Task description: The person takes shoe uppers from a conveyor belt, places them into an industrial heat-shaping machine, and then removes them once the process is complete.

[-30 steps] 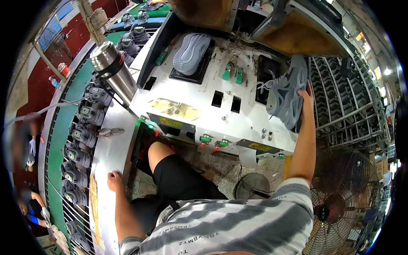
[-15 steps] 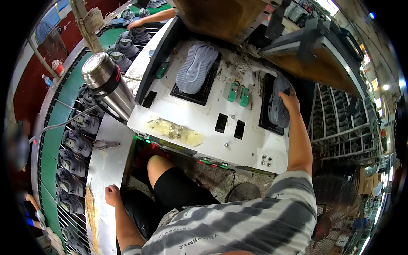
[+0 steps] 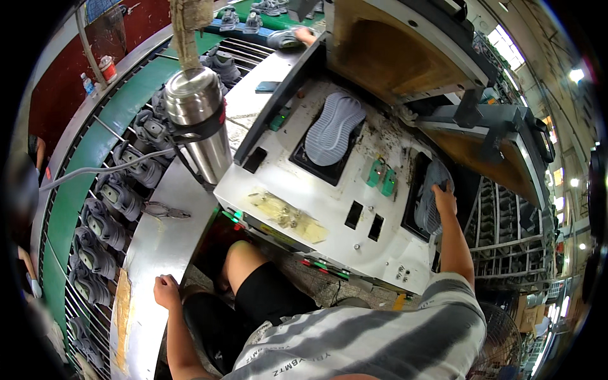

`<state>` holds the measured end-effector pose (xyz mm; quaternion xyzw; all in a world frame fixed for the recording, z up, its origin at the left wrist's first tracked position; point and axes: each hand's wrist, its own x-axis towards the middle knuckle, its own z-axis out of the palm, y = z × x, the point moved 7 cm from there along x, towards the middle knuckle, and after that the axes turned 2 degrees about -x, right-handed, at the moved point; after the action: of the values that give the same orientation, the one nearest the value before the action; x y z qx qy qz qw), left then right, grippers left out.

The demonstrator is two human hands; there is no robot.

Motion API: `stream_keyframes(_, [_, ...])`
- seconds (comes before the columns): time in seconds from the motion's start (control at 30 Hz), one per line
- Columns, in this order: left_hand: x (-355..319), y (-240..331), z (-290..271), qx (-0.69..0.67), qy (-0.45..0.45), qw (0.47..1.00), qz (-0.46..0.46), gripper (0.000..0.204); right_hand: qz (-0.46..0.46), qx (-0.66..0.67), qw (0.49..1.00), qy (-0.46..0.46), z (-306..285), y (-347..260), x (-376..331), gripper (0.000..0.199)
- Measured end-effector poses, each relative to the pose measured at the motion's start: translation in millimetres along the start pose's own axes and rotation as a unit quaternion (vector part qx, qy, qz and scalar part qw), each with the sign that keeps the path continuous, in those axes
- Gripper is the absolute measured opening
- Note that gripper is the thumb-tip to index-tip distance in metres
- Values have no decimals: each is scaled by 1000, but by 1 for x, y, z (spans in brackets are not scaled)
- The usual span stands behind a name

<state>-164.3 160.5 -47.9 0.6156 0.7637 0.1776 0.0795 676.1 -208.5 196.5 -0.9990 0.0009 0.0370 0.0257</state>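
Note:
My right hand grips the near side of a grey shoe, which lies tipped with its sole partly showing on the right black pad of a white two-station machine. The palm side of the grip is hidden. On the left black pad rests a second grey shoe, sole up, with no hand on it. My left hand is closed and rests at the edge of a metal side table; nothing shows in its fingers.
Two hinged covers stand raised behind the pads. A steel flask and pliers are on the side table. Left of it, a roller conveyor carries several grey shoes. A co-worker's hand touches a shoe at the back.
My view has shifted, so the machine appears lower and farther right. My right hand keeps its grip on the shoe. The co-worker's hand now touches a shoe beside the machine.

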Motion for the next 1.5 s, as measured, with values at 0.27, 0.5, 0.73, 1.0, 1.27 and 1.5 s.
stream_keyframes(0.27, [-5, -5, -5, 21, 20, 999, 33, 30, -3, 0, 1000, 6, 1, -7, -1, 84])
stream_keyframes(0.5, [-11, -3, 7, -23, 58, 997, 53, 31, -2, 55, 998, 39, 0, 8, -17, 78])
stream_keyframes(0.73, [-180, 211, 21, -169, -237, 888, 356, 21, -308, 168, 894, 280, 35, 99, -155, 44])
stream_keyframes(1.0, [-384, 357, 54, -198, -486, 651, 549, 27, 228, 818, 529, 19, 250, 294, -250, 14])
stream_keyframes(1.27, [-339, 339, 67, -231, -486, 692, 482, 28, 7, 634, 763, -128, 273, 236, -306, 19])
stream_keyframes(1.5, [-141, 138, 20, -338, -190, 894, 226, 20, -517, 537, 667, 1, 141, -17, -422, 13])
